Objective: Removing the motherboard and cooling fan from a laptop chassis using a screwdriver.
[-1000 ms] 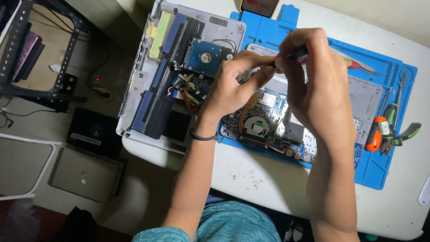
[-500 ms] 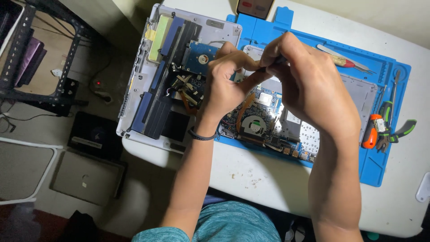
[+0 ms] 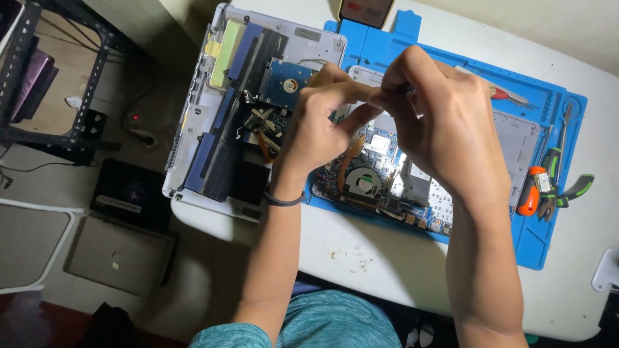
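Both hands meet above the opened laptop, and much of what they do is hidden. The left hand (image 3: 319, 125) and the right hand (image 3: 438, 122) press their fingertips together around a small dark object (image 3: 403, 88), of which only a sliver shows between the right thumb and forefinger; what it is cannot be made out. The right fingers are pinched shut on it. The left fingers touch its near end at the meeting point, though whether they truly grip it or merely steady it cannot be told.

Directly beneath the fingers lies the circuit board (image 3: 377, 145) with its round fan (image 3: 364, 180), partly covered by both palms. The board rests on a blue work mat (image 3: 548, 238) on the white table (image 3: 361, 258). The right hand and forearm hide the middle of the mat and part of a grey panel (image 3: 516, 148).

Left of the fingers sits the laptop's grey bottom shell (image 3: 193, 142), holding a blue hard drive (image 3: 287, 84) whose right edge the left hand conceals. Right of the fingers, well apart, lie orange-handled pliers (image 3: 532, 190) and a green-handled tool (image 3: 574, 190). Beyond the fingers, a dark phone-like thing (image 3: 364, 11) is cut off by the top edge.
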